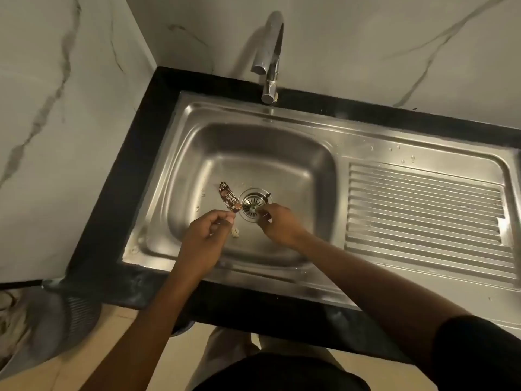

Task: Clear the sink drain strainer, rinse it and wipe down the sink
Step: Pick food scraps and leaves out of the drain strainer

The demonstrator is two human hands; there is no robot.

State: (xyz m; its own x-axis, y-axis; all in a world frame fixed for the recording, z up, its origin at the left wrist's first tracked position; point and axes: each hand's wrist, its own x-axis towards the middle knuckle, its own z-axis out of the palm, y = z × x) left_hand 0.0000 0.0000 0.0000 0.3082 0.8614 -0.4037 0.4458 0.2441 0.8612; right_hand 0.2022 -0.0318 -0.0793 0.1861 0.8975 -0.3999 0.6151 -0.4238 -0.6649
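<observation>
Left hand pinches brown "Happy" wrapper beside strainer.

Dim, warm indoor light from above. Soft glare on the steel sink rim and faucet; faucet throws a grey shadow on the marble wall. Wide-angle bend at edges, counter lines bow. Slightly soft overall, corners murky, esp. lower left.
</observation>
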